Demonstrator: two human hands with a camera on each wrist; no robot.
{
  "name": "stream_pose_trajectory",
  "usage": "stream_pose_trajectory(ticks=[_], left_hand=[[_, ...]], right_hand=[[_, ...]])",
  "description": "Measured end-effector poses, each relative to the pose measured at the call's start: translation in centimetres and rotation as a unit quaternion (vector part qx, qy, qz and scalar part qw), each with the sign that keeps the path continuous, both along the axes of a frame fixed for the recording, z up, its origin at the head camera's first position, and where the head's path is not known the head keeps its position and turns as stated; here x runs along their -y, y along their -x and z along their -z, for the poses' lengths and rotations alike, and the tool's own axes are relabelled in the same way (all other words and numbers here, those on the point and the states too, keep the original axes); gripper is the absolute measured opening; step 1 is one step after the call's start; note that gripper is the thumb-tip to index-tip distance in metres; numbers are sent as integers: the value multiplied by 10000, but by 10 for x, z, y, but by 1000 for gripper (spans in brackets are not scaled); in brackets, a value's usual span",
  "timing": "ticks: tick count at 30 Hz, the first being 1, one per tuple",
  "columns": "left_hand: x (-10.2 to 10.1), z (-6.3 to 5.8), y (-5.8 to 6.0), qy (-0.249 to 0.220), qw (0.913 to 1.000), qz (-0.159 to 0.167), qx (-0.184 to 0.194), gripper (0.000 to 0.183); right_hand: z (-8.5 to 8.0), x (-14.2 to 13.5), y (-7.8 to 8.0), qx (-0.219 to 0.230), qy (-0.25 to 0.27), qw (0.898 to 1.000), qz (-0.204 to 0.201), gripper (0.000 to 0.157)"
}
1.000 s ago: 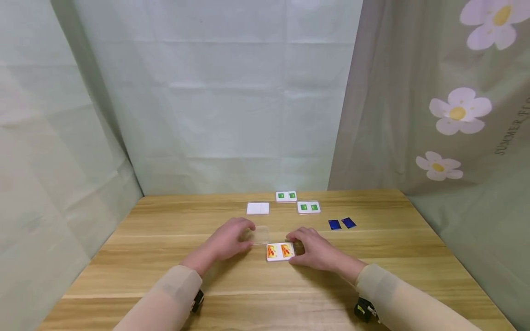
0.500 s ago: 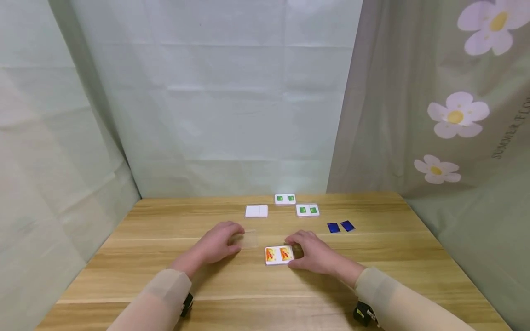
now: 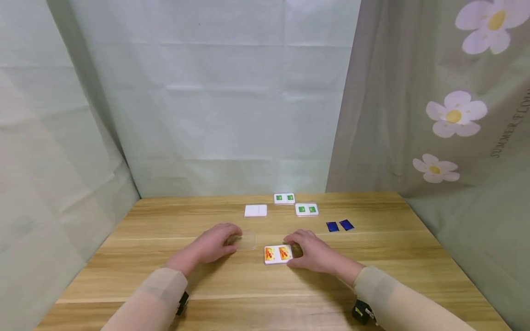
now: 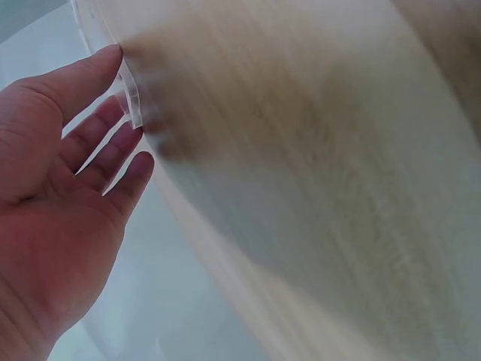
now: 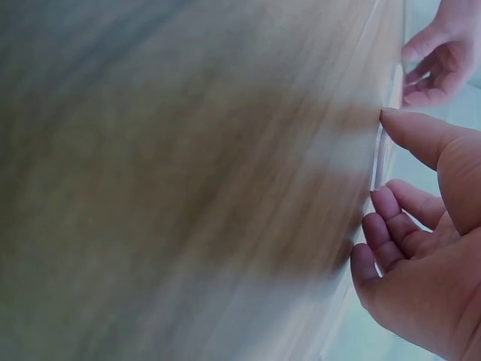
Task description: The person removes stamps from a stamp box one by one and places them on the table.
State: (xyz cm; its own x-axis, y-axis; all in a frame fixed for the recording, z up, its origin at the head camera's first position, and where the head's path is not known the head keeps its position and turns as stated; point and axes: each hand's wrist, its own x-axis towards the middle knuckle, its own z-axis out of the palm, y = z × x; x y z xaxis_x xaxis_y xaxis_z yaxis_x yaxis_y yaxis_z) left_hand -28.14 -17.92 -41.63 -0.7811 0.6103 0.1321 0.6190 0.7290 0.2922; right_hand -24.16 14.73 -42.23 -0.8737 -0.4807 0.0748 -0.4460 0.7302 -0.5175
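A small white case with two orange-and-red cards lies on the wooden table. My right hand grips its right end, thumb on the far side and fingers on the near side. In the right wrist view the thumb and fingers bracket the thin case edge. My left hand pinches a clear plastic lid just left of the case and apart from it. The left wrist view shows the lid's edge between thumb and fingers.
Farther back lie a plain white case and two white cases with green cards. Two blue cards lie to the right. Pale curtains hang close behind and on both sides.
My left hand has drawn the clear lid to the left, away from the orange-card case. The right hand has stayed on the case.
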Motion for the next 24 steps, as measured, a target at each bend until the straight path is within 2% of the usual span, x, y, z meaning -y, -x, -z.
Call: stream_pose_trajectory(ticks=[4,11,15,20,24], left_hand=[[2,3,0,48,10000,33,52,39],[1,-2,-3,46,10000,60,39,42],[-14,-6,-10,-170,9998,34,6,44],[-39,-7,-20,-335,9989,-153,278,50],[-54,-7,-26,-364,9989,-66,294,55]], right_hand=[[1,1,-2,3,-78,10000,32,59],[1,2,1,-2,-123,9999,45,60],[0,2,-1,1,-94,10000,32,61],[1,1,-2,30,-69,10000,-2,61],[1,1,-1,11,-52,10000,-19,60]])
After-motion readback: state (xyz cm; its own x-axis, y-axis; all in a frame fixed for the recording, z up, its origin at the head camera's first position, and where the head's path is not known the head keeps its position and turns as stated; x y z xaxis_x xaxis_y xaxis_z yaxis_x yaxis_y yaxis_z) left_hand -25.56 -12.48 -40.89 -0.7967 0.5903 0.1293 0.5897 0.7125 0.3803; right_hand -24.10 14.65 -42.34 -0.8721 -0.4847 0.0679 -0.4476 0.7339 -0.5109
